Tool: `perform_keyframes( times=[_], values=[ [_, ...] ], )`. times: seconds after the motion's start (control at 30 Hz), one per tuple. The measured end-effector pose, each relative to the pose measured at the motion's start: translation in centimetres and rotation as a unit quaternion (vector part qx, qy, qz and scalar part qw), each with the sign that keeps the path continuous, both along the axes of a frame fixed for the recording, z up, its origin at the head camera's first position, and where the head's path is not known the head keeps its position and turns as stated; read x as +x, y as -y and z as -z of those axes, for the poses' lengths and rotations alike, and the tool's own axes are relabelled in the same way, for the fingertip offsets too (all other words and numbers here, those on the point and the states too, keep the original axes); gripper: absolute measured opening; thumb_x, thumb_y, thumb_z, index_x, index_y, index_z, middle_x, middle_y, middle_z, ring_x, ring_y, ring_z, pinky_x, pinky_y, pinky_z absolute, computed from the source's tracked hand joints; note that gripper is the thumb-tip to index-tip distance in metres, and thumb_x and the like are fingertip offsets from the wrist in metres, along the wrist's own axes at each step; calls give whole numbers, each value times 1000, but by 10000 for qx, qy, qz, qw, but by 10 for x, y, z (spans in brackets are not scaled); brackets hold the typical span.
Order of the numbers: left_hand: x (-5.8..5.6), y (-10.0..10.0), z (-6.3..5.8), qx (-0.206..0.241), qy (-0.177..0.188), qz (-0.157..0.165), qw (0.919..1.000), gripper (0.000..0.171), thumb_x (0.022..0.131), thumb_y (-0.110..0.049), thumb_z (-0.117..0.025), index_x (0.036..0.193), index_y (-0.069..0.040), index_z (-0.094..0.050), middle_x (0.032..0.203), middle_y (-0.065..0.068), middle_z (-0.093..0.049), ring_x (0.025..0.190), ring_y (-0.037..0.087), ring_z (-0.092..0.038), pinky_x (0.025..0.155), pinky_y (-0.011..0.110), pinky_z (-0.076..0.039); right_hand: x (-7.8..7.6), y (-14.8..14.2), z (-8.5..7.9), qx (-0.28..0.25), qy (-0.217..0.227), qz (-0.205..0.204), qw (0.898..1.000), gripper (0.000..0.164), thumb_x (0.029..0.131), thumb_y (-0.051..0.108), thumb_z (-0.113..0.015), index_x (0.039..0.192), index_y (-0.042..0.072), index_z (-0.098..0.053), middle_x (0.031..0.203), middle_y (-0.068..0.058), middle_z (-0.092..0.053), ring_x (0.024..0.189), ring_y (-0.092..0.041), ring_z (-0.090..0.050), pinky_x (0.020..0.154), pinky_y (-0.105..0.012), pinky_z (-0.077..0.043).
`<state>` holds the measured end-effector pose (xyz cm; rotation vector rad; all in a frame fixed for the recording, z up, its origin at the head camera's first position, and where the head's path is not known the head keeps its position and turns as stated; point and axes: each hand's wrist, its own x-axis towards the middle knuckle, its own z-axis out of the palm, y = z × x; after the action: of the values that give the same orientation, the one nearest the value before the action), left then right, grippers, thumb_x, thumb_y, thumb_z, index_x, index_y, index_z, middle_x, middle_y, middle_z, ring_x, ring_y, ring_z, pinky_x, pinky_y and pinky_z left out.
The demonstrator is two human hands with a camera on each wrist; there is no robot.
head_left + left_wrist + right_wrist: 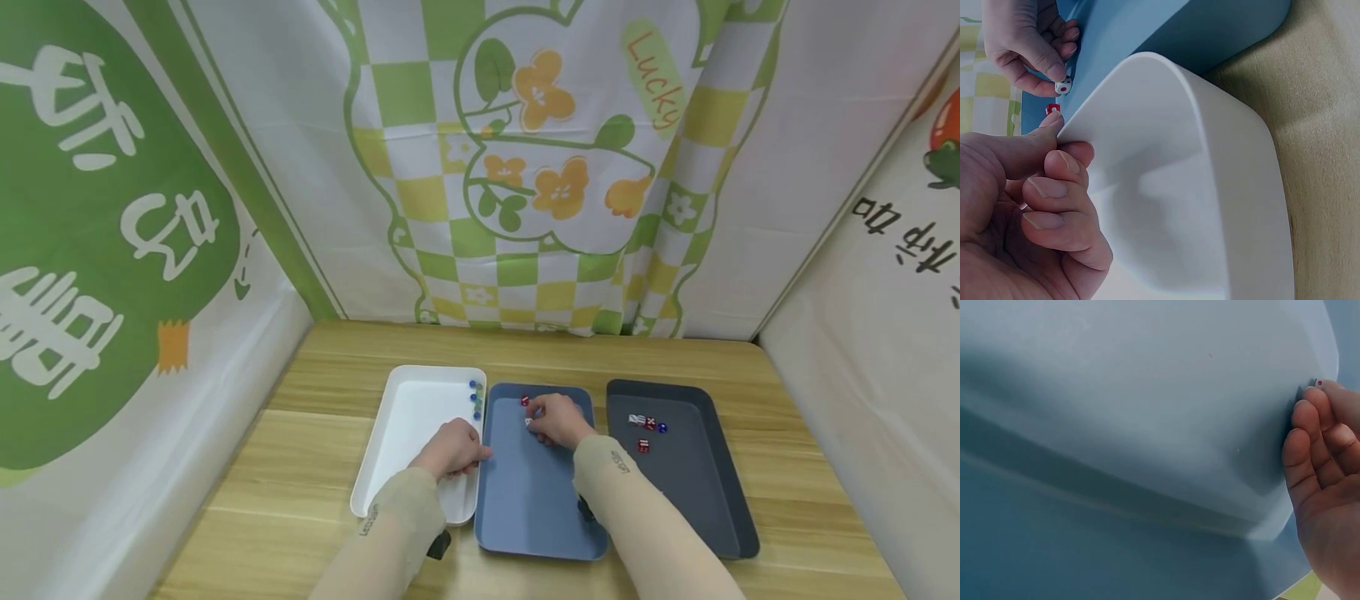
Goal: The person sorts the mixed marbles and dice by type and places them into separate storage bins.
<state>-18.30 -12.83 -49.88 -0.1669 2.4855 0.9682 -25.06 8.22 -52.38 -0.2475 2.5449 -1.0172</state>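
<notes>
My left hand [452,448] pinches the right-hand rim of the white tray [423,400] between thumb and curled index finger. Over the blue tray [525,500], toward its far end, is my right hand [558,419]. Its thumb and index finger hold a white die [1063,86] low at the tray floor, with a red pip facing the left wrist view. Just beyond it lies a red die [525,401] in the blue tray. The right wrist view shows only a corner of the white die [1319,382], the rest hidden by the fingers.
Several blue and green marbles [474,397] line the white tray's right side. To the right, a dark grey tray [697,475] holds white dice [636,420], red dice [643,446] and a blue marble [662,427]. The wooden table [300,475] meets printed curtains behind.
</notes>
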Motion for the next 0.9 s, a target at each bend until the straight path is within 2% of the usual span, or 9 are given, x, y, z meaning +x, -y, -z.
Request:
perform_keyframes(
  times=[0.77, 0.9],
  values=[
    [-1, -1, 1, 1, 95, -83, 9999, 35, 93, -24, -75, 65, -11, -61, 53, 1, -53, 48, 15, -44, 47, 28, -35, 0, -5, 2, 59, -140, -144, 9998, 12, 94, 9, -72, 105, 7, -73, 65, -4, -63, 55, -17, -60, 56, -30, -49],
    [-2, 0, 3, -5, 70, -85, 9999, 35, 93, -24, -75, 64, -10, -61, 53, 1, -53, 48, 15, -44, 47, 28, -35, -1, -9, -1, 78, -271, -138, 9995, 12, 94, 9, -72, 106, 7, -74, 65, -4, -63, 55, -16, -60, 56, -30, -49]
  ],
)
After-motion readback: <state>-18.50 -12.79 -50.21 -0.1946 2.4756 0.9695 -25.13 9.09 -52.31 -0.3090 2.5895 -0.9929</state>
